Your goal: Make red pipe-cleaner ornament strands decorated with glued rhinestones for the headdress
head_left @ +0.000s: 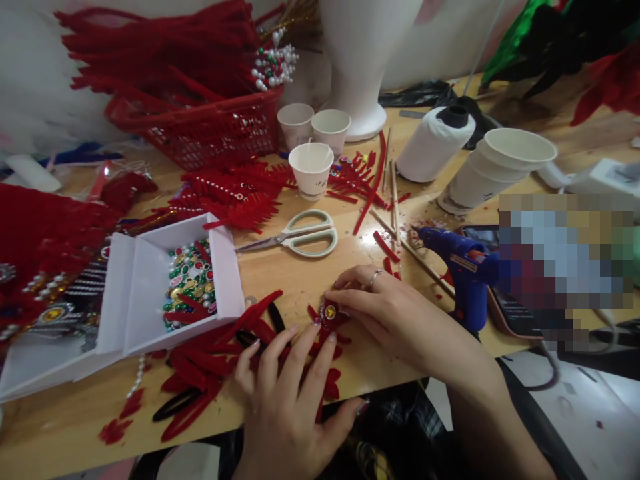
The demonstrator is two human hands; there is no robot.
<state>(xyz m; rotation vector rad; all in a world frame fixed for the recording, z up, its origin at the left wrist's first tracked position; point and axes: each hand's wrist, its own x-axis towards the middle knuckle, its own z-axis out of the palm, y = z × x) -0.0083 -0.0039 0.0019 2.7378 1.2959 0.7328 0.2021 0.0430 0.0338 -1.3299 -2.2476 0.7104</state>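
Observation:
A small dark-red ornament with a yellow gem in a pale beaded ring lies on the wooden table. My right hand, a ring on one finger, reaches in from the right; its bent fingers grip the ornament's edge, and its thumb is mostly hidden. My left hand is spread palm down, its fingertips touching the ornament's near side. Red fuzzy strips lie beside and partly under the left fingers, along with black oval bands. Scissors rest beyond both hands.
A white box holds green, red and gold gems. A blue glue gun stands at right beside a phone. Behind are paper cups, a thread cone, wooden sticks and a red basket of fuzzy stems.

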